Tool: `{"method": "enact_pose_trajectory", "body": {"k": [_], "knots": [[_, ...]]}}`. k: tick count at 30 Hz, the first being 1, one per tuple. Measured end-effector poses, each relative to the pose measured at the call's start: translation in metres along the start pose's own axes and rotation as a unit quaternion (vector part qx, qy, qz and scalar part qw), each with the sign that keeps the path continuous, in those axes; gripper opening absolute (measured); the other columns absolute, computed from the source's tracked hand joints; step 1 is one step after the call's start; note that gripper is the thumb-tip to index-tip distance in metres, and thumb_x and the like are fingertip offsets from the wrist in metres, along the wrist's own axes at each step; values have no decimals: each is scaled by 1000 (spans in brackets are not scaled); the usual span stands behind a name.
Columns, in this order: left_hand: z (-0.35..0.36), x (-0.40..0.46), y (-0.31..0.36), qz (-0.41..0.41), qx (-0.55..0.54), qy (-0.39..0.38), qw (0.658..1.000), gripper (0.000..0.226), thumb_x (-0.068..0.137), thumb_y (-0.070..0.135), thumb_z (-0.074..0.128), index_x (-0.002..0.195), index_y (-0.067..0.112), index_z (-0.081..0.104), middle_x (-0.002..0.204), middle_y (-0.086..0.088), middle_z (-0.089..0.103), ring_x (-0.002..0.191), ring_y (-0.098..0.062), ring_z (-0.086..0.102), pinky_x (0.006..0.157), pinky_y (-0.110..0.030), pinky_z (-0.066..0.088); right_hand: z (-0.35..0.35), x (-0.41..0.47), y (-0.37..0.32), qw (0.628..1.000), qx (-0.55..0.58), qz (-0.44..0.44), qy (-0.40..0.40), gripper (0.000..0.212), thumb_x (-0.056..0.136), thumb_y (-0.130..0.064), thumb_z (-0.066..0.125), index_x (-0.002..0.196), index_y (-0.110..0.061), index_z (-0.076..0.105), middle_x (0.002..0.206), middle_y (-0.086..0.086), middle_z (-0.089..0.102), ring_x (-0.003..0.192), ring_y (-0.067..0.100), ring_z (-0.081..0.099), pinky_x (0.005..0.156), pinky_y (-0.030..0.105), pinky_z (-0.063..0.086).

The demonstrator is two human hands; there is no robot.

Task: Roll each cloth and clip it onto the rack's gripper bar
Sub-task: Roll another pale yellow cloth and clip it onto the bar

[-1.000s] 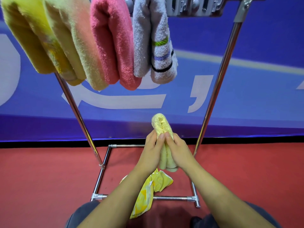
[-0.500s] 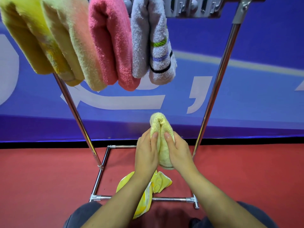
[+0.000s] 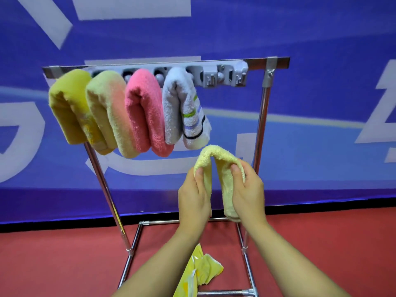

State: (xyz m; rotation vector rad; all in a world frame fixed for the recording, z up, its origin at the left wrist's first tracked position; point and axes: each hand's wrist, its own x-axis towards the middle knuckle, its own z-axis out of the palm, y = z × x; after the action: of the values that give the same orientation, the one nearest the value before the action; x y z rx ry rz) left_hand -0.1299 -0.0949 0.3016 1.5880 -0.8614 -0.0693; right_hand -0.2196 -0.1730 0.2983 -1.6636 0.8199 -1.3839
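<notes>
Bright even light, slight motion blur, wide-angle edge bending

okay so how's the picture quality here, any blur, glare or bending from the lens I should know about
Head view: lit evenly, no hard shadows; wide-angle bending curves the rack's gripper bar and leans its uprights; the white lettering on the blue wall is smeared toward the edges; mild glints run down the chrome right post; the pale yellow cloth and both hands, left and right, are fairly sharp.

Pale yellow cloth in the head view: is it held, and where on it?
Yes. The rolled pale yellow cloth, bent into an arch, is held by both hands: left hand on its left leg, right hand on its right leg.
</notes>
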Motion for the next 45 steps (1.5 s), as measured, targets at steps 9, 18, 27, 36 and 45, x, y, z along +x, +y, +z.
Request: {"method": "enact_pose_trajectory", "body": {"k": [9,18,27,36,45], "knots": [[5,46,104,73,-50,94,992,38,110,33,32,104,12,63,86,1,62,85,-24,57,69,-29,31,-7,56,-92,991,9,-112,74,23,105,-24,50,118,-19,69,96,-17,70,85,-14,59,78,16,46],[0,91,149,38,-37,132,990,46,110,42,25,114,14,61,105,-10,69,99,-34,62,75,-36,38,3,99,-137,983,-17,-160,88,26,106,-31,44,116,-22,67,95,-10,70,86,12,63,71,33,50],[5,123,145,25,-18,128,991,43,110,40,23,112,16,58,95,0,62,94,-28,59,82,-40,43,12,131,-134,984,-85,-145,61,27,107,-34,39,107,-22,63,83,-2,66,76,20,59,59,34,40],[8,126,106,86,-24,72,993,37,111,34,27,105,14,57,92,4,58,89,-9,48,80,-23,31,19,128,-86,992,-48,-117,-8,24,106,-28,42,113,-21,64,90,-9,67,86,15,62,72,32,47],[32,127,50,67,-161,-146,974,71,98,71,31,153,26,41,152,2,52,144,-15,45,121,-50,33,23,106,-64,987,-56,-71,-133,32,106,-38,42,132,-28,57,118,-7,71,109,12,65,91,36,54]]}}
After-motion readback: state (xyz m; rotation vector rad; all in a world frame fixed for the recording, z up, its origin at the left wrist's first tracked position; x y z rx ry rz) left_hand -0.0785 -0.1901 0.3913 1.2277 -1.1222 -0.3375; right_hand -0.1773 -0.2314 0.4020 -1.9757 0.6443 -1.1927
